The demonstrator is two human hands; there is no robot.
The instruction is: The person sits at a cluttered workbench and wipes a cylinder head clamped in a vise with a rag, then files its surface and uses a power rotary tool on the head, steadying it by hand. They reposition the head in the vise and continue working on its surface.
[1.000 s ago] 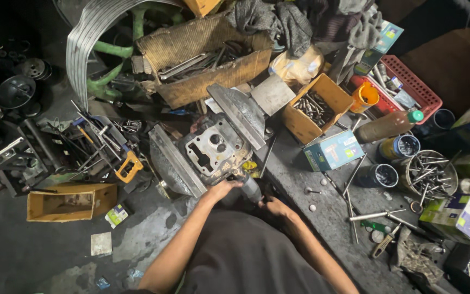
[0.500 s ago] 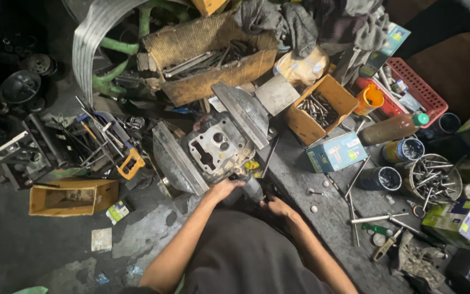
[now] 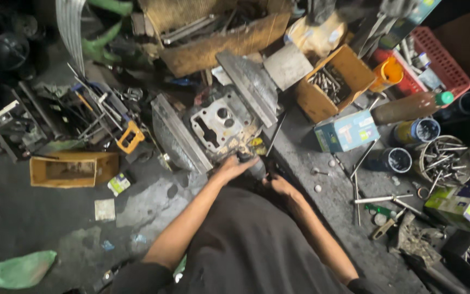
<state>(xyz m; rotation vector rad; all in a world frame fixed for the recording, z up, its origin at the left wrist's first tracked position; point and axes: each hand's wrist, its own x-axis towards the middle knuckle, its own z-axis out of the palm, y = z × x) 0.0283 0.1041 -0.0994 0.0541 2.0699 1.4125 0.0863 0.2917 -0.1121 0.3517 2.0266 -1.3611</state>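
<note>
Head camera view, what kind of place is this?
Likely a cluttered repair workshop: both hands work at a grey metal engine casting, beside an open cardboard box of bolts and a round tin of long nails.

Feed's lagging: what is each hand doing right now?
Left hand: closed on a dark part by the engine block.
Right hand: grip cannot be told.

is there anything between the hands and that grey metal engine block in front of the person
Nothing visible. The left hand already rests at the near edge of the grey cast-metal engine block with round and oblong ports. The right hand sits just beside it, low and partly in shadow; whether it touches cannot be told.
</note>
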